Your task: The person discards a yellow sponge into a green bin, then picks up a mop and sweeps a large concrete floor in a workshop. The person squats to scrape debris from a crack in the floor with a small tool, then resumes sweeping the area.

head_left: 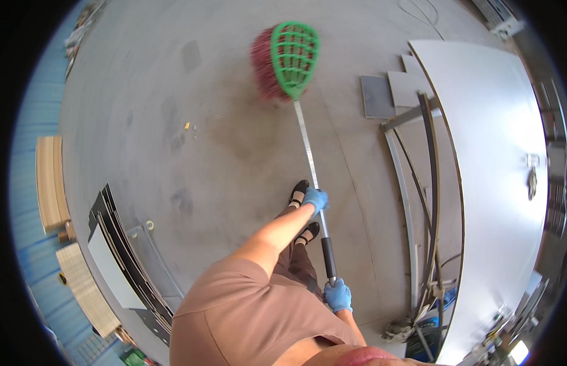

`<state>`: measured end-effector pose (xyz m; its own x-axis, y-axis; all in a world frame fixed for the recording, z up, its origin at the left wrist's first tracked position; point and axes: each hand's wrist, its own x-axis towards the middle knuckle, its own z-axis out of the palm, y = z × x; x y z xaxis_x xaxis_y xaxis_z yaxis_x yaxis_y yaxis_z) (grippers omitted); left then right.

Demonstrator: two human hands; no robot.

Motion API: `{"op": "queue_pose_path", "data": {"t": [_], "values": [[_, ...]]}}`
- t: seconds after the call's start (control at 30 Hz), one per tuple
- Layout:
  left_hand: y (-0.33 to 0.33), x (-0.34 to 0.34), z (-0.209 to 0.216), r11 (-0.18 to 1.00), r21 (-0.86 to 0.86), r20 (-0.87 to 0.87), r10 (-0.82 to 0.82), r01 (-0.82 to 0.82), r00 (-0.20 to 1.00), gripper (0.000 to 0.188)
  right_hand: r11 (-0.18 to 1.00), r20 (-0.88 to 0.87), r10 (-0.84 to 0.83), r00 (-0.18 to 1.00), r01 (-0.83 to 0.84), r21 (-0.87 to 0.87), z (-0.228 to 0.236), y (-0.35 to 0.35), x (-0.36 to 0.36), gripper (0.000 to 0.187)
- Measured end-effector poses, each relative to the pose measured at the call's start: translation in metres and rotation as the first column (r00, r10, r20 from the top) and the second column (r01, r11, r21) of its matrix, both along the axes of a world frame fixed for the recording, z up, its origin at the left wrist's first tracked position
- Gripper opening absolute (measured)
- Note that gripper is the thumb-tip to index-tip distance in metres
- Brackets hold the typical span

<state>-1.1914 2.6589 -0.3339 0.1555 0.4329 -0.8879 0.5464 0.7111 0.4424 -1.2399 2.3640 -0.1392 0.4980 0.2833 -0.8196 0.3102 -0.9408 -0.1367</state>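
1. Straight ahead of you: the broom head (286,61), at the far end of the pole (306,143).
2. Your left hand (315,200) is partway along it, your right hand (338,296) behind, at the near end.
3. Over on your right, the table (503,183); flat panels (376,97) lie left of its far end.
4. Left of you, stacked boards (118,268); farther left, planks (51,183).

Bright light, blurry red bristles (264,64)

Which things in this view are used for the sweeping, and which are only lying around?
In use:
green-headed broom
blue-gloved left hand, gripping it
blue-gloved right hand, gripping it

Lying around:
dark grey square panel
wood-grain boards
stacked panels
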Motion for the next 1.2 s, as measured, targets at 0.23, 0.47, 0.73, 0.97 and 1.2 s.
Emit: {"op": "queue_pose_path", "data": {"t": [0.23, 0.47, 0.73, 0.97, 1.2], "values": [[0.080, 0.137, -0.001, 0.905, 0.157, -0.125, -0.380, 0.396, 0.917, 0.039, 0.821, -0.213, -0.548, 0.809, 0.568, 0.047, 0.015, 0.139, 0.060, 0.015], [0.135, 0.182, -0.011, 0.852, 0.106, -0.171, -0.493, 0.513, 0.853, 0.044, 0.697, -0.363, -0.695, 0.620, 0.705, -0.131, 0.018, 0.232, 0.120, 0.013], [0.116, 0.036, -0.028, 0.990, -0.097, -0.058, -0.104, 0.099, 0.993, 0.039, 0.959, -0.303, 0.020, 0.953, -0.104, -0.262, 0.023, 0.197, 0.088, 0.041], [0.096, -0.067, -0.031, 0.964, -0.065, -0.315, 0.226, -0.259, 0.922, 0.041, 0.932, -0.386, 0.255, 0.887, -0.332, -0.146, 0.025, 0.189, 0.080, 0.040], [0.111, -0.135, -0.044, 0.913, -0.071, -0.289, 0.366, -0.401, 0.884, 0.038, 0.893, -0.288, 0.411, 0.865, -0.445, -0.062, 0.006, 0.194, 0.059, 0.033]]}}
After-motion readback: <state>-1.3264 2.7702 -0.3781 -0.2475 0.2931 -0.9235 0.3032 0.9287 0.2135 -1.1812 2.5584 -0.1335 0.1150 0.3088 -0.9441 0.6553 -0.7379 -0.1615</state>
